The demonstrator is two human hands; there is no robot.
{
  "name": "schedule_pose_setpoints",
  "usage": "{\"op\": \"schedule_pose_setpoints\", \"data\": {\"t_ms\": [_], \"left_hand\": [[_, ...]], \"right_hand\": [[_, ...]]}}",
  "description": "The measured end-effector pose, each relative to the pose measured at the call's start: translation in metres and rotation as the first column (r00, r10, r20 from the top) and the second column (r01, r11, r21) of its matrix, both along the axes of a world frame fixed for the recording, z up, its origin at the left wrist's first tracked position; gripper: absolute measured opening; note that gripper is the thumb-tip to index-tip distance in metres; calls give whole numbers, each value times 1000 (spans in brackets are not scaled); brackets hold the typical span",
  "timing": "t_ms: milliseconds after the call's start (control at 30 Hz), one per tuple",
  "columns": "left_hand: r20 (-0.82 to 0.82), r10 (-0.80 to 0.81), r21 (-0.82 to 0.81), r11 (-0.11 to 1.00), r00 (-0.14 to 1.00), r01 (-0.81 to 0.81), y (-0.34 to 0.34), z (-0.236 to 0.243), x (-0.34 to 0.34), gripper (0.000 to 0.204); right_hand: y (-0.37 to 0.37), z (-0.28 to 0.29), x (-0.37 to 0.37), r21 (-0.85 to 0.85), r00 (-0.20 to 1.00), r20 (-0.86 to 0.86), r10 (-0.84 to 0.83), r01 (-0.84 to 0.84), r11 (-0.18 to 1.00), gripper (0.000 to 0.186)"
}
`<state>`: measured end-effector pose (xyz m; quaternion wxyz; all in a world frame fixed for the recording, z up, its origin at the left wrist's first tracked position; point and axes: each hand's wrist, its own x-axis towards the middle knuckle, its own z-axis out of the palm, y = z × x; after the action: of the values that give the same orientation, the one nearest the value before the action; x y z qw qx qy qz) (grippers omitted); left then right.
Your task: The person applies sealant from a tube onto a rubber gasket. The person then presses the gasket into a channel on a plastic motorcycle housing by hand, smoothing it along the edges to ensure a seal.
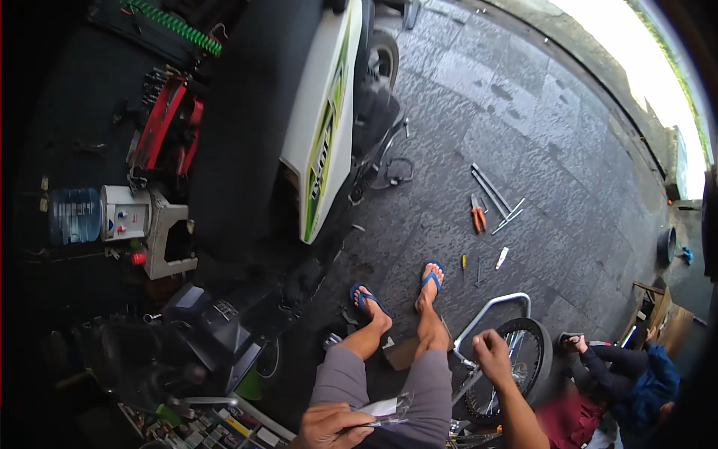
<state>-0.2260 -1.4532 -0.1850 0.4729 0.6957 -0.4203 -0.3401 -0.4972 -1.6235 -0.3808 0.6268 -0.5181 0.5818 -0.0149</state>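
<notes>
floor (591, 217): room from right hand (493, 359) toward 1 o'clock
bar (489, 303): crosses 12 o'clock
wheel (543, 350): blocks 3 o'clock
motorbike (321, 135): blocks 11 o'clock

The glossy packet (386, 408) is probably plastic, the floor (553, 157) plainly rough.

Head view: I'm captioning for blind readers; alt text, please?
A person's left hand holds clear plastic packaging; the right hand is near a spoked wheel. Pliers lie on dark flooring, right of a white-and-green motorcycle.
</notes>
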Motion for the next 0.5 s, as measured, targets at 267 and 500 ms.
{"op": "schedule_pose_setpoints", "data": {"t_ms": [267,500], "left_hand": [[20,-322,-252,914,946,317,-69,-181,65,21],[163,-168,-448,865,972,225,-38,-319,72,16]], "right_hand": [[112,-386,-120,141,693,-568,445,-451,882,23],[144,-493,-132,237,638,-540,549,-511,827,29]]}}
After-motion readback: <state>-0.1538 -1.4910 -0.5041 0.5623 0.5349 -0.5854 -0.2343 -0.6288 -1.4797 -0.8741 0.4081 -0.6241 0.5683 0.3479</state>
